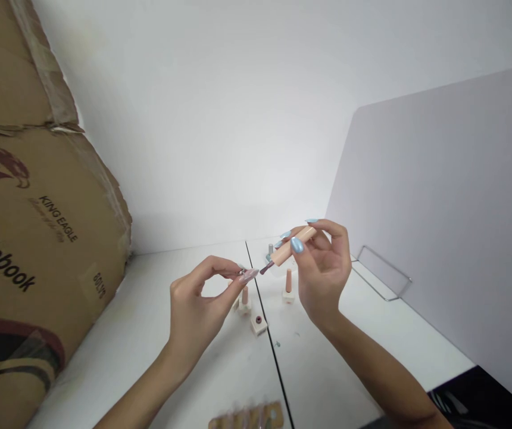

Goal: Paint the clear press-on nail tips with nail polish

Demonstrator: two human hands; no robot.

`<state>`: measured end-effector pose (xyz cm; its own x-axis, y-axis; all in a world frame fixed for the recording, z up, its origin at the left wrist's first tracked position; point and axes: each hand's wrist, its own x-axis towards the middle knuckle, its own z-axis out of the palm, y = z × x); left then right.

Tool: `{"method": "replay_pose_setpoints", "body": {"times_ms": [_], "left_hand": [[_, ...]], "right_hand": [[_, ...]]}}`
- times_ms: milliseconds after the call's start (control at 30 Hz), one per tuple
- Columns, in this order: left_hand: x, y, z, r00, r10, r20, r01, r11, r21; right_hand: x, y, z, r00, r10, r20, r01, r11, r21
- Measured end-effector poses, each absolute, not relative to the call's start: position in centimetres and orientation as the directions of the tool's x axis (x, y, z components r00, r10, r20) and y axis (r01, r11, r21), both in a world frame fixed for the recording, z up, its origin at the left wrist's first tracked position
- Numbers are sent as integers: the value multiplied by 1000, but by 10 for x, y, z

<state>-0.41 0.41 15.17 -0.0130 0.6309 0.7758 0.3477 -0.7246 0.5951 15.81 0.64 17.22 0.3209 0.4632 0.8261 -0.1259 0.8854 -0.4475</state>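
Note:
My right hand point(325, 262), with light blue nails, grips the long peach cap of a nail polish brush point(283, 255). Dark mauve polish coats the bristles, which point down and left. Facing them, my left hand point(205, 292) pinches a pale pink, pointed false nail point(250, 275) between thumb and index finger. A small gap seems to separate brush and nail. Below my hands stands an uncapped white polish bottle point(259, 325) with a dark mauve neck. A capped bottle point(244, 301) is partly behind my left fingers, and another capped bottle point(288, 288) stands by my right wrist.
A small bottle with a grey cap point(270, 251) stands farther back. Near the front edge lies a brown board point(247, 417) with clear pieces on it. A large cardboard box point(46, 238) borders the left. A pale panel point(452, 208) with a wire stand point(383, 274) borders the right.

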Motion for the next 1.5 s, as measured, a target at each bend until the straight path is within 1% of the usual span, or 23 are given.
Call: {"method": "replay_pose_setpoints", "body": {"times_ms": [100,200,333,500,567,733,900,1067,1133,1233,1333,1433,1500], "left_hand": [[-2,4,151,-6,559,829,396,-760,515],[-1,3,152,4,521,854,409,-780,474],[0,2,153,5,518,855,404,-783,473],[-3,0,150,-1,537,844,455,-751,479],[-2,1,149,8,519,855,472,-755,454],[0,1,152,26,468,883,524,-759,387],[-1,-1,152,23,462,887,535,-755,380],[-2,0,150,3,480,877,526,-747,407],[-2,1,151,-7,511,859,511,-737,443],[-1,1,152,-14,569,822,490,-713,501],[0,0,151,-29,605,795,460,-698,548],[-1,-2,150,-57,630,774,439,-681,586],[-1,-2,150,-66,656,752,411,-669,620]], "right_hand": [[154,4,167,317,485,815,-152,874,-461],[152,4,165,301,477,826,-146,879,-455],[154,8,167,336,489,805,-112,869,-481],[158,13,169,409,513,754,-79,844,-531],[156,11,167,402,507,762,-83,849,-521],[152,6,164,278,490,826,-128,871,-474],[158,13,168,345,520,781,-75,845,-529],[160,16,170,400,492,774,-74,859,-507],[157,12,168,382,475,793,-95,874,-477],[152,7,164,301,459,836,-135,888,-439],[151,8,162,286,487,825,-127,873,-471],[153,14,165,366,512,777,-85,850,-520],[155,17,167,413,508,756,-68,845,-531]]}}
